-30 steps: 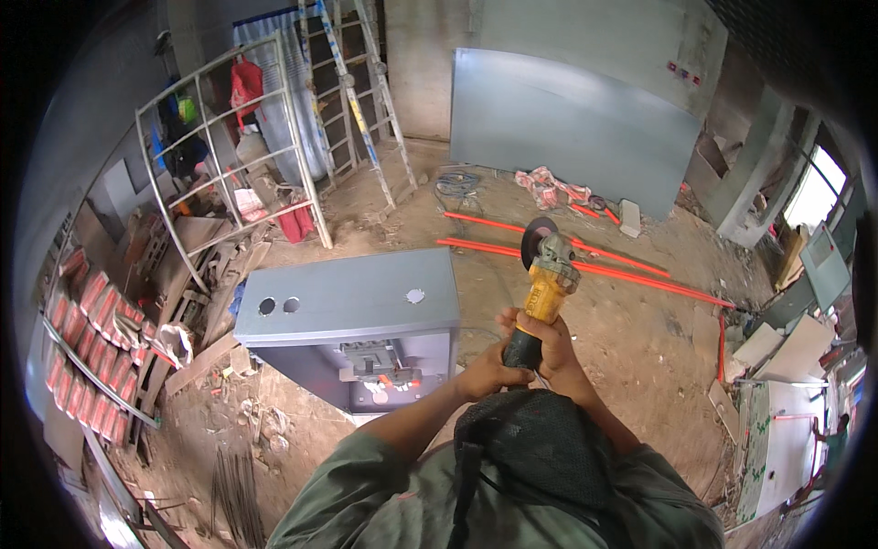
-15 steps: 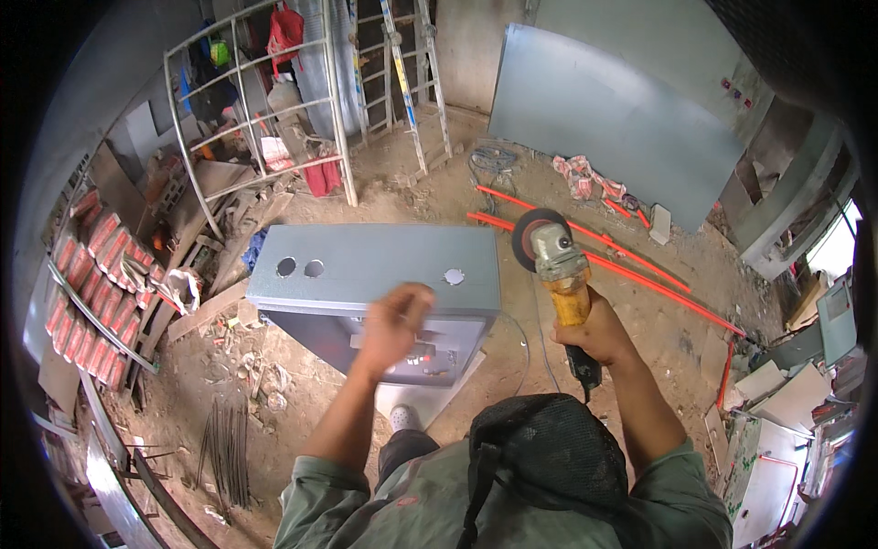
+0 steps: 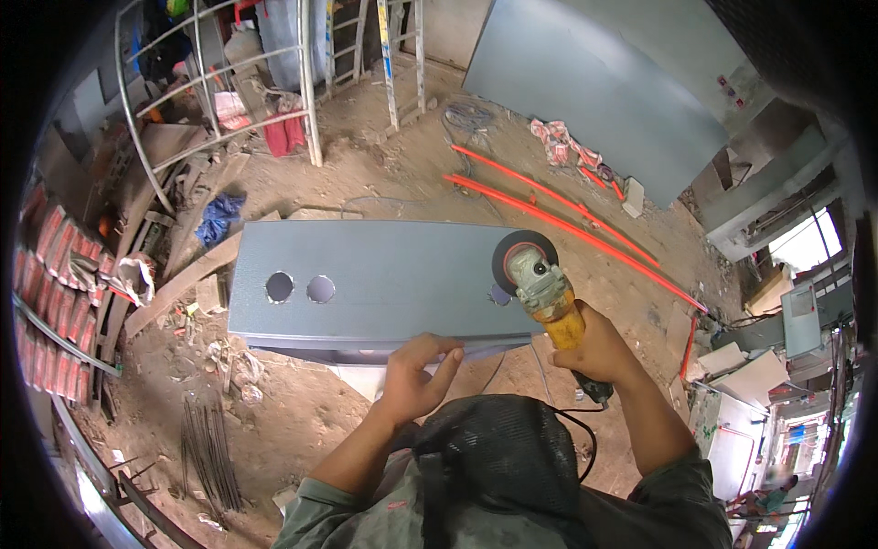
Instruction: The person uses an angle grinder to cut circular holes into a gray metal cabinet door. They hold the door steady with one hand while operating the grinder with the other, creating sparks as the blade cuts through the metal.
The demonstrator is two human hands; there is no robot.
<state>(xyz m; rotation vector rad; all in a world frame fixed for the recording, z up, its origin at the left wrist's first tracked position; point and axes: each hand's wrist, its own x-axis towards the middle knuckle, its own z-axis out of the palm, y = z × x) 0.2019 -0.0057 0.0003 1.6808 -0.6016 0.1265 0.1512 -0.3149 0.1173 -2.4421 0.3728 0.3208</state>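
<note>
My right hand [image 3: 599, 348] is closed around the yellow body of an angle grinder [image 3: 556, 320]. The grinder's dark disc [image 3: 508, 247] stands over the right end of a grey metal cabinet [image 3: 393, 274]; I cannot tell whether it touches. Two round cut holes, a left one [image 3: 280, 287] and its neighbour [image 3: 320, 289], show in the cabinet's top panel. A third hole [image 3: 499, 294] is partly hidden by the grinder. My left hand [image 3: 421, 375] is at the cabinet's near edge, empty, thumb apart from the fingers; contact there is unclear.
Orange-red pipes [image 3: 567, 233] and a large grey sheet [image 3: 594, 91] are beyond the cabinet. A metal frame [image 3: 306, 91] and a ladder [image 3: 389, 64] stand far left. Red-and-white packs [image 3: 64, 302] are stacked left, thin rods [image 3: 208, 457] lie nearer. A person [image 3: 773, 496] is far right.
The view has shifted; the cabinet's top looks larger and its open front is mostly out of sight. My left hand has come down to the near edge; the grinder is now over the right hole.
</note>
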